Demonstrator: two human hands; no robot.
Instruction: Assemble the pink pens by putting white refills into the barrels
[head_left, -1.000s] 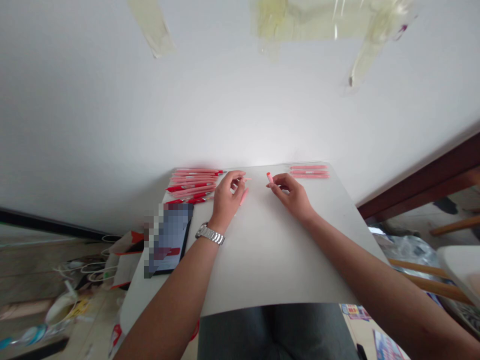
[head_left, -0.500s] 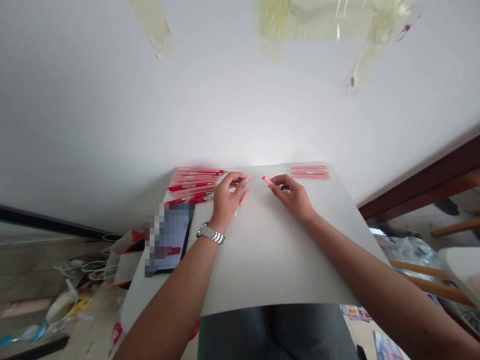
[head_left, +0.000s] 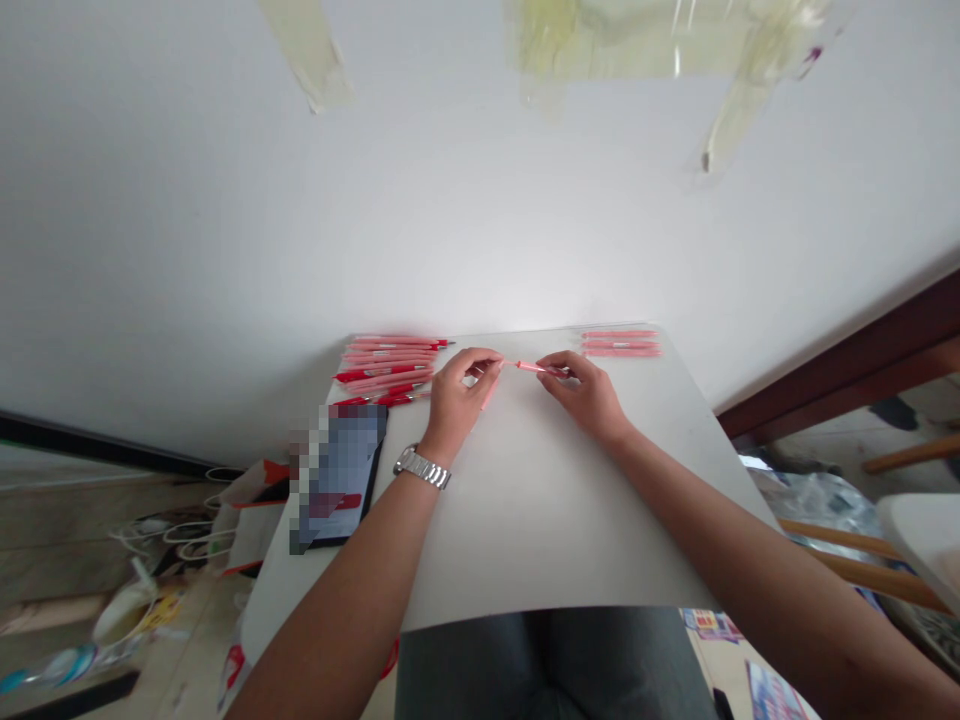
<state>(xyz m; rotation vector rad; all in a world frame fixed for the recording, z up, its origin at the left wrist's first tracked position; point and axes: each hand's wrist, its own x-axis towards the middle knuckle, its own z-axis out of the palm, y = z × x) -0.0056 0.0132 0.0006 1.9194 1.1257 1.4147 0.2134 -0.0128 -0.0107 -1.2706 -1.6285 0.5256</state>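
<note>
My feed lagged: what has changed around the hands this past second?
The thin pink rod in the left hand moved right; the pink cylindrical tube in the right hand swung left, nearly level; their ends meet or nearly do. Neither was released. The red and pink pens at left, three slim pink pens at right and flat black tablet stayed put.

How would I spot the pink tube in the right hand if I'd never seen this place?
Find the pale table before the white wall. Near the table's far edge, the right hand pinches the pink tube, its end facing the left hand. Unlike the three pink pens lying farther right, this one is held in a hand.
</note>
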